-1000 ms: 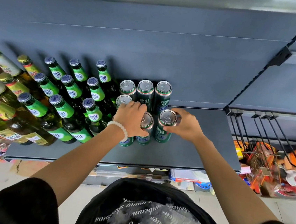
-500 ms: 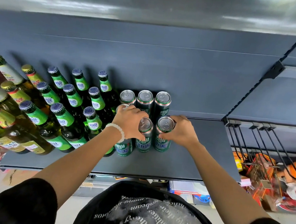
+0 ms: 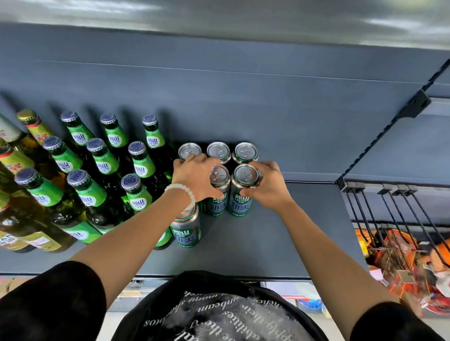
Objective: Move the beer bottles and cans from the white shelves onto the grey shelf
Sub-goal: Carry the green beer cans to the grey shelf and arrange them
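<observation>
Both hands are settling green aluminium beer cans into a block on the flat grey metal shelf (image 3: pixel 281 231), just right of the green glass beer bottles (image 3: pixel 141 167); the right hand (image 3: pixel 268 187) has fingers and thumb curled around the right-hand can of the second row (image 3: pixel 242 191); the left hand (image 3: pixel 196 180) covers the can tops beside it, thumb against the middle can (image 3: pixel 217 190); its grip I cannot tell. Next, I judge: release and fetch more stock. The white shelves lie out of view; a nearer can (image 3: pixel 185 228) sits half hidden under the left wrist.
</observation>
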